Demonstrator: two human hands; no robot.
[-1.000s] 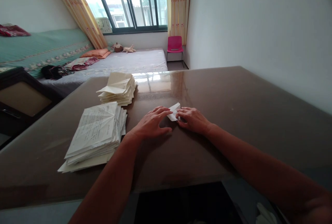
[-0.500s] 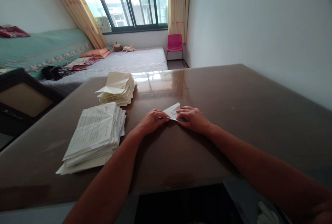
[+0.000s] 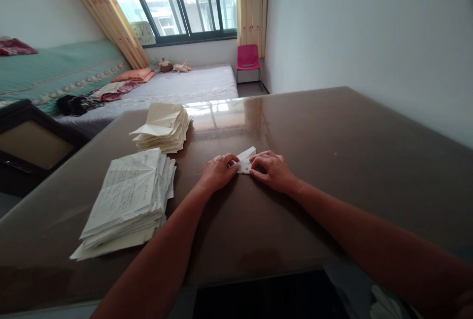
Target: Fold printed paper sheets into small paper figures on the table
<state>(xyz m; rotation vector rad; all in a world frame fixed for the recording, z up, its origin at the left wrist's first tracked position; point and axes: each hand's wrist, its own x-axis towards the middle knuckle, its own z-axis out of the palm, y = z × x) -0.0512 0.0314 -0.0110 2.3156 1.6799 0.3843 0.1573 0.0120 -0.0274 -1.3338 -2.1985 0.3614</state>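
Note:
A small folded sheet of white paper lies on the brown glossy table, with a pointed corner facing away from me and some dark print near its front edge. My left hand pinches its left side between thumb and fingers. On the opposite side, the thumb and fingertips of my right hand close on the paper's right edge. The fingers of both hands cover parts of the sheet. Left of my left forearm sits a thick stack of printed, creased white paper.
A second stack, of yellowish folded paper, stands behind the white one. Past the table's far edge are a bed and a pink chair. A white wall runs along the right, and a dark cabinet stands at the left.
The front part of the paper has been folded over, so a printed strip now shows at its near edge. Both hands stay on it with fingers slightly shifted. The camera view has shifted slightly.

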